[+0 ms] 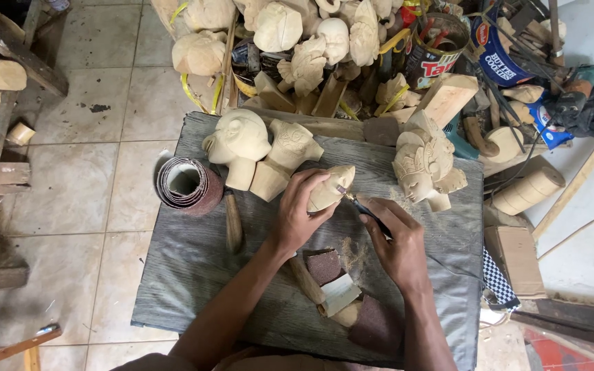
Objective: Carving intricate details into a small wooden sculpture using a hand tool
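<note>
The left hand (300,209) grips a small wooden carved head (330,188) on the grey board (194,268). The right hand (397,244) is closed around a thin carving tool (364,208), whose tip touches the head.

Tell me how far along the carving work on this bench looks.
Done, by the look of it: three carved heads stand on the grey board, and wood dust lies beneath the hands. In hand: the left hand grips a small wooden head while the right hand works a thin tool against it. Left: sandpaper pieces lie nearby, unused at this moment.
</note>
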